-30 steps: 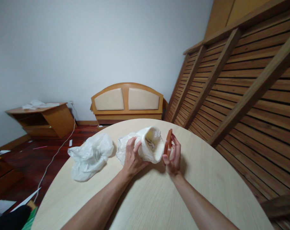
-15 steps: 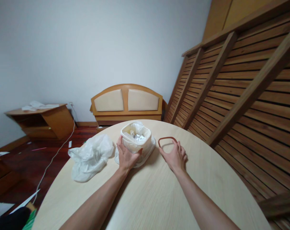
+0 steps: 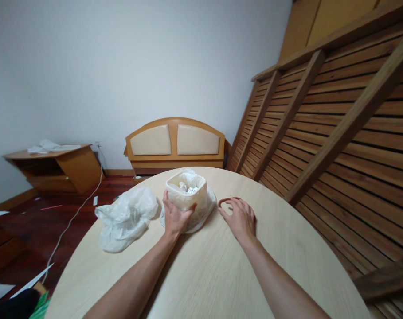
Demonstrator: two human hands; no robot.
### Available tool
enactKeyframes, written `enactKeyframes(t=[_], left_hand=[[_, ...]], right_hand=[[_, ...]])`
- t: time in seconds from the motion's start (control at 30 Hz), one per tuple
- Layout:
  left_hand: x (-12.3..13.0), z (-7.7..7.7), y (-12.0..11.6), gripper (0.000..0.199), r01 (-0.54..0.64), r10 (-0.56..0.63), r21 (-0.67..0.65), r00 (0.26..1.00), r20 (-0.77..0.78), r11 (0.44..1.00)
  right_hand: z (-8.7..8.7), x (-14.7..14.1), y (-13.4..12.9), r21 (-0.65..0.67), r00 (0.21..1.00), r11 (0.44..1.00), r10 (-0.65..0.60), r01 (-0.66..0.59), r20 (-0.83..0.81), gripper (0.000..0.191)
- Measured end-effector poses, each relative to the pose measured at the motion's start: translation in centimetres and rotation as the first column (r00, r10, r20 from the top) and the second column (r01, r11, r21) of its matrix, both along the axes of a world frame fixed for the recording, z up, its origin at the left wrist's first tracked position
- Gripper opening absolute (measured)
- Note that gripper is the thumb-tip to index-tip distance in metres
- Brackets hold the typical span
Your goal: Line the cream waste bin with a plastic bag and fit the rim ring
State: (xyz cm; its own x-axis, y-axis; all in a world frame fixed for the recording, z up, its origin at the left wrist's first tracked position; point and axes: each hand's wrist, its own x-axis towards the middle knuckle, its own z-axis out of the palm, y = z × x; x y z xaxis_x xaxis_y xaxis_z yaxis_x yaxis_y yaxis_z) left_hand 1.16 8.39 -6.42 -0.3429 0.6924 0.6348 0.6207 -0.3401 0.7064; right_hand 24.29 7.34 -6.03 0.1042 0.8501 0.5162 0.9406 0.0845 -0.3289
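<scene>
My left hand (image 3: pixel 176 216) is wrapped round the near left side of a small cream trash bin (image 3: pixel 186 201), its thumb across the front. A translucent plastic bag lines the bin, folds over its rim and spreads loosely round its base. Crumpled silvery-white scraps (image 3: pixel 188 189) lie inside. To the right, my right hand (image 3: pixel 239 219) is palm down at the table, its curled fingers on a thin brown ring (image 3: pixel 228 199) with rounded corners. Most of that ring's right side is hidden under the fingers.
A crumpled white plastic bag (image 3: pixel 128 217) lies left of the bin on the round wooden table (image 3: pixel 201 274). Slatted wooden panels (image 3: pixel 337 146) lean along the right. Behind stands a headboard (image 3: pixel 174 139); a low desk (image 3: pixel 55 166) and a cable (image 3: pixel 71 221) are at left.
My right hand has turned more palm down, and the brown ring has tipped flatter and lower towards the table. My left hand stays on the bin, which has tilted slightly.
</scene>
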Motion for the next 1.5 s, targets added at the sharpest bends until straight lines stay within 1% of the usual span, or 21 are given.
enactKeyframes(t=[0.03, 0.1, 0.17, 0.23, 0.37, 0.47, 0.6, 0.73, 0.83, 0.97, 1.03, 1.1, 1.17, 1.23, 1.27, 1.3, 1.37, 1.4, 1.43, 1.5], left_hand=[[0.0, 0.0, 0.0, 0.120, 0.011, -0.011, -0.014, 1.000, 0.005, 1.000], [0.0, -0.1, -0.1, 0.122, 0.035, -0.035, -0.018, 0.999, 0.006, 0.999], [0.0, -0.3, -0.1, 0.124, 0.048, -0.048, 0.006, 0.999, -0.021, 0.999], [0.0, -0.5, -0.2, 0.127, 0.049, -0.046, 0.033, 0.996, -0.073, 0.998], [-0.1, -0.7, -0.4, 0.136, 0.052, -0.038, 0.078, 0.986, -0.164, 0.996], [-0.2, -0.4, -0.7, 0.136, 0.058, -0.036, 0.112, 0.981, -0.191, 0.992], [-0.3, 0.4, -1.5, 0.128, 0.084, -0.036, 0.182, 0.968, -0.249, 0.980], [-0.2, 1.0, -2.0, 0.112, 0.134, -0.035, 0.250, 0.930, -0.365, 0.959], [-0.1, 1.3, -2.0, 0.104, 0.144, -0.014, 0.282, 0.909, -0.417, 0.949], [-0.2, 1.4, -1.8, 0.101, 0.143, 0.000, 0.288, 0.896, -0.444, 0.947], [-0.2, 1.4, -1.8, 0.098, 0.145, 0.002, 0.290, 0.892, -0.452, 0.946], [-0.2, 1.5, -1.8, 0.096, 0.148, 0.002, 0.295, 0.891, -0.455, 0.944], [-0.1, 1.7, -2.0, 0.094, 0.154, -0.005, 0.290, 0.890, -0.457, 0.945], [0.0, 1.9, -2.1, 0.094, 0.165, -0.016, 0.283, 0.886, -0.463, 0.945], [0.1, 2.0, -2.2, 0.095, 0.169, -0.021, 0.277, 0.883, -0.469, 0.946], [0.1, 2.0, -2.2, 0.096, 0.172, -0.024, 0.272, 0.880, -0.475, 0.947], [0.2, 2.1, -2.3, 0.096, 0.178, -0.032, 0.256, 0.872, -0.488, 0.950], [0.2, 2.1, -2.4, 0.094, 0.182, -0.040, 0.243, 0.868, -0.494, 0.953], [0.1, 2.1, -2.4, 0.090, 0.187, -0.048, 0.230, 0.865, -0.500, 0.955], [0.0, 2.1, -2.4, 0.077, 0.194, -0.061, 0.213, 0.860, -0.507, 0.958]], right_hand=[[0.2, -0.2, -0.2, -0.001, 0.998, 0.999, 0.052, -0.052, 0.026, 0.028], [0.6, -0.7, -0.7, -0.028, 0.989, 0.992, 0.128, -0.126, 0.076, 0.026], [0.6, -1.0, -0.9, -0.065, 0.980, 0.985, 0.165, -0.159, 0.108, 0.029], [0.6, -0.8, -0.9, -0.100, 0.976, 0.982, 0.174, -0.162, 0.131, 0.031], [0.1, 0.3, -0.6, -0.146, 0.983, 0.986, 0.106, -0.084, 0.147, 0.039], [-0.6, 1.5, -0.1, -0.175, 0.989, 0.984, 0.039, -0.015, 0.139, 0.042], [-1.8, 3.5, 1.1, -0.222, 0.994, 0.975, -0.004, 0.029, 0.109, 0.048], [-2.4, 5.5, 2.4, -0.251, 0.998, 0.967, -0.035, 0.049, 0.059, 0.053], [-2.5, 6.1, 2.7, -0.242, 0.999, 0.969, -0.049, 0.053, 0.024, 0.054], [-2.0, 5.7, 2.5, -0.182, 1.000, 0.983, -0.021, 0.018, -0.015, 0.050], [-1.3, 5.0, 2.3, -0.124, 0.999, 0.991, 0.037, -0.040, -0.028, 0.046], [-0.4, 3.9, 1.9, -0.061, 0.990, 0.989, 0.136, -0.138, -0.032, 0.042], [0.4, 2.5, 1.3, -0.015, 0.963, 0.963, 0.267, -0.268, -0.022, 0.037], [1.0, 1.1, 0.5, 0.006, 0.908, 0.908, 0.418, -0.418, 0.002, 0.029], [1.3, 0.5, 0.1, 0.015, 0.862, 0.862, 0.506, -0.506, 0.014, 0.024], [1.4, 0.0, -0.3, 0.030, 0.802, 0.802, 0.597, -0.597, 0.018, 0.021], [1.6, -0.8, -0.9, 0.044, 0.686, 0.685, 0.728, -0.728, 0.014, 0.019], [1.6, -1.0, -1.1, 0.039, 0.642, 0.641, 0.767, -0.767, 0.009, 0.020], [1.6, -1.1, -1.3, 0.022, 0.615, 0.615, 0.788, -0.788, 0.006, 0.022], [1.6, -1.1, -1.3, -0.026, 0.598, 0.598, 0.802, -0.801, 0.008, 0.023]])
